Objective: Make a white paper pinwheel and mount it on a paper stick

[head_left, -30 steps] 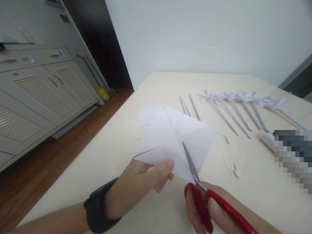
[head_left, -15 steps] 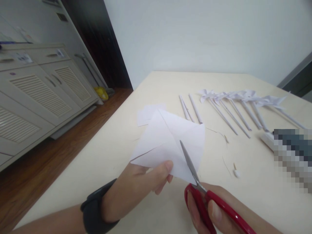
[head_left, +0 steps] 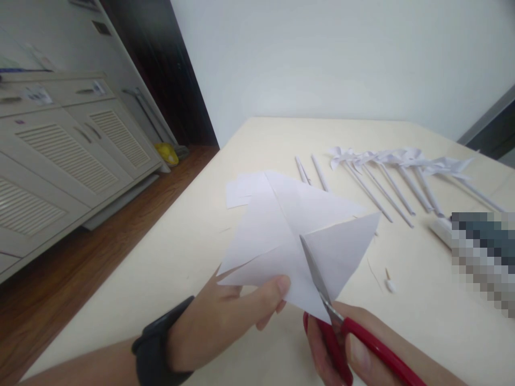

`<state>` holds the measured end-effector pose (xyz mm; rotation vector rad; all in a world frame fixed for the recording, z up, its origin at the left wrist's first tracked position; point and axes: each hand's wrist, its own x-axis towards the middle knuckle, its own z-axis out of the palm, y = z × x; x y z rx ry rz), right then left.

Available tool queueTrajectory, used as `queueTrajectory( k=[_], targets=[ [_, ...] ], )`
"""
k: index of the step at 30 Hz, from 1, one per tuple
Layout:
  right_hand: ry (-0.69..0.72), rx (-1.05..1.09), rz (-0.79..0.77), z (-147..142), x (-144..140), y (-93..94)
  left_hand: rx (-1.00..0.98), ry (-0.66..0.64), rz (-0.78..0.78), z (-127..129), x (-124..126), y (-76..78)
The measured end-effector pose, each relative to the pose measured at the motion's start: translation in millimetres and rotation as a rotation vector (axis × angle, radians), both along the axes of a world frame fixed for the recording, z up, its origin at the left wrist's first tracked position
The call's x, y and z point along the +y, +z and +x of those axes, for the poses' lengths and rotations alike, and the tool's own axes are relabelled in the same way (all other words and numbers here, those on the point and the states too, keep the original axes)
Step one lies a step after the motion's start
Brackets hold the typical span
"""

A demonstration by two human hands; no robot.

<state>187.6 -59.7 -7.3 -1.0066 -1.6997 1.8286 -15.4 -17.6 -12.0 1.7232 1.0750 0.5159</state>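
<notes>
A pale cabinet [head_left: 76,155] stands at far left, beyond the table [head_left: 281,139]. The left hand [head_left: 237,305], a dark band [head_left: 161,343] at its wrist, pinches a sheet of paper [head_left: 277,220] at the near side, its grip closed with thumb on top. Slits run in from the sheet's left and right corners. Loose paper [head_left: 236,195] lies beyond it. Paper rods [head_left: 321,172] lie farther off. The right hand [head_left: 358,351] has its grip closed round the red-handled scissors [head_left: 315,272], one blade showing over the sheet's near corner. Far right, paper pinwheels [head_left: 382,157] lie in a row; nearer is a small white piece [head_left: 390,286].
</notes>
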Motion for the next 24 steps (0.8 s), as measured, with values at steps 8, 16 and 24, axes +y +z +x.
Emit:
queueTrajectory(
  k=[8, 16, 24],
  targets=[
    [-0.005, -0.011, -0.094, -3, 0, 7.1, 0.031, -0.004, 0.031, 2, 1, 2.1],
    [-0.007, -0.047, -0.024, -1, -2, 2.1, -0.035, 0.016, -0.066, 10, 1, 14.7],
    [-0.013, -0.058, -0.047, -1, -2, 5.3, -0.201, -0.053, -0.153, 12, 0, 16.4]
  ],
)
